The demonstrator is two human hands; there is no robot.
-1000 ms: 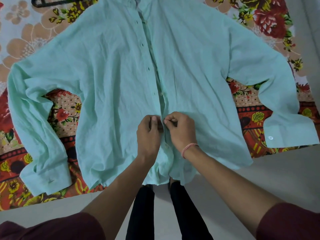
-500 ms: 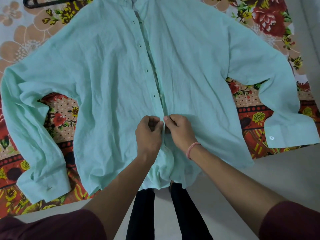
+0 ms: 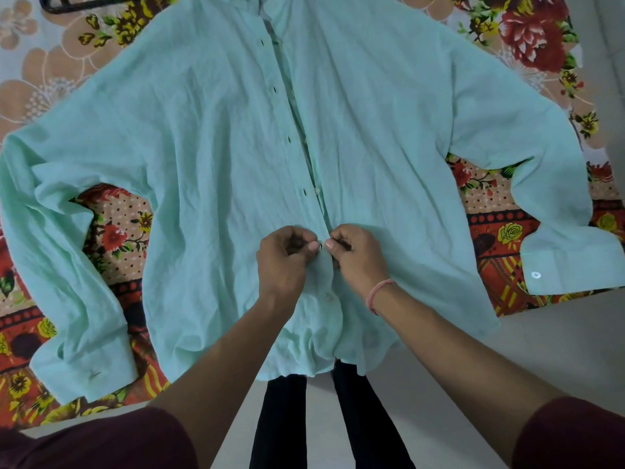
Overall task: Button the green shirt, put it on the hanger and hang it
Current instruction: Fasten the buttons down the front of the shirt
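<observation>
The pale green shirt [image 3: 209,157] lies spread face up on a floral bedsheet, sleeves out to both sides, its hem hanging over the near edge. My left hand [image 3: 282,262] pinches the left placket edge low on the front. My right hand [image 3: 358,255] pinches the right edge beside it, and a small button shows between the fingertips. Above the hands the placket lies open, with several buttonholes and one button [image 3: 317,190] visible. A black hanger [image 3: 57,3] lies at the top left, mostly out of frame.
The floral bedsheet [image 3: 111,231] covers the bed under the shirt. A pale floor [image 3: 524,340] runs along the near and right side. My dark trouser legs [image 3: 280,428] stand below the hem.
Both hands stay at the same spot on the lower placket. Their fingertips have drawn closer together, and a button now shows between them.
</observation>
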